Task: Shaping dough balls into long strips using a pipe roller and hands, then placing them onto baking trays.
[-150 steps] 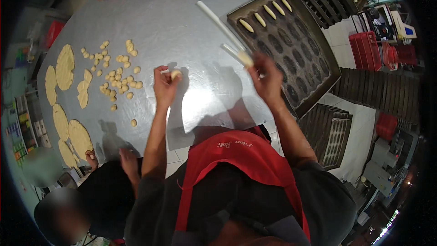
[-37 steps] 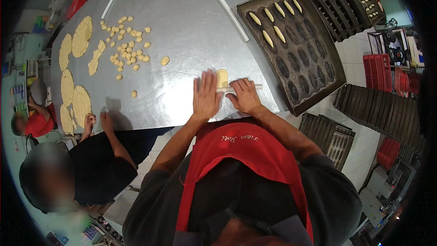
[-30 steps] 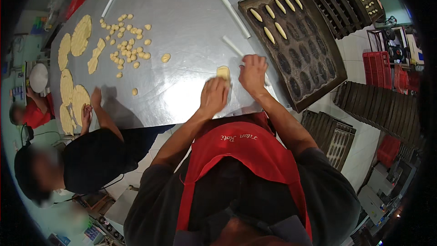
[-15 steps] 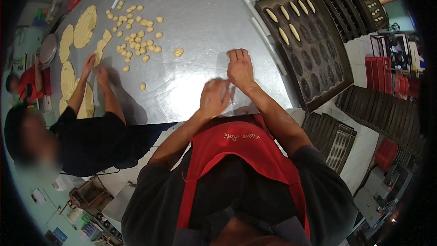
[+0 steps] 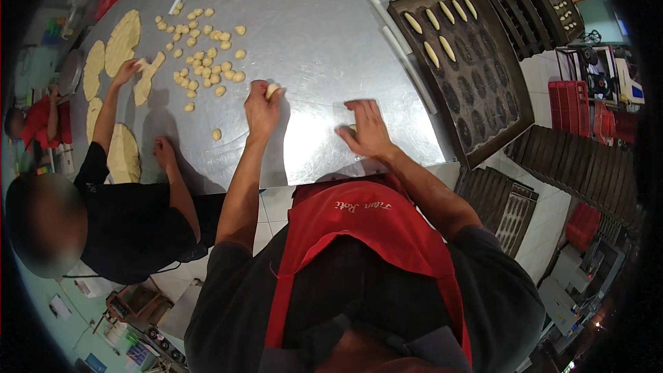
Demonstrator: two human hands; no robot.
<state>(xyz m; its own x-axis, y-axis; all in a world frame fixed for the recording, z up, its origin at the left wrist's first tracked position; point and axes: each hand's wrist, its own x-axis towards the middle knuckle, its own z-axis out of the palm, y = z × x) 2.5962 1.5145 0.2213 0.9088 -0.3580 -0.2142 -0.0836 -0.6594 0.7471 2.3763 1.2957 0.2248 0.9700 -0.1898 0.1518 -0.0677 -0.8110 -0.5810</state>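
The hands have been drawn apart: half a second ago they were held close together at the counter's near edge, and now the left hand [image 5: 261, 116] is carried well off to the left, with a small dough ball [image 5: 272, 90] pinched between thumb and fingers. The loose ball that was seen beyond the left hand is no longer there, so it has probably been picked up. The right hand [image 5: 373, 131] is laid palm down on the counter [image 5: 304, 27], its thumb spread wide, and a bit of pale dough piece [image 5: 353, 128] is shown at its thumb side; how much is covered by the palm cannot be told. The thin white rolling rod [image 5: 411, 69], used under the hands about a second ago, is left lying beyond and right of the right hand, near the moulded tray [image 5: 502, 145]. Seven slim dough rolls [image 5: 431, 54] are held in that tray, a number unchanged, so the piece at the right hand has not yet been added. Two pieces thus appear to be handled at once. Beyond and left of the left hand, the clustered dough balls [image 5: 208, 62] are left untouched.
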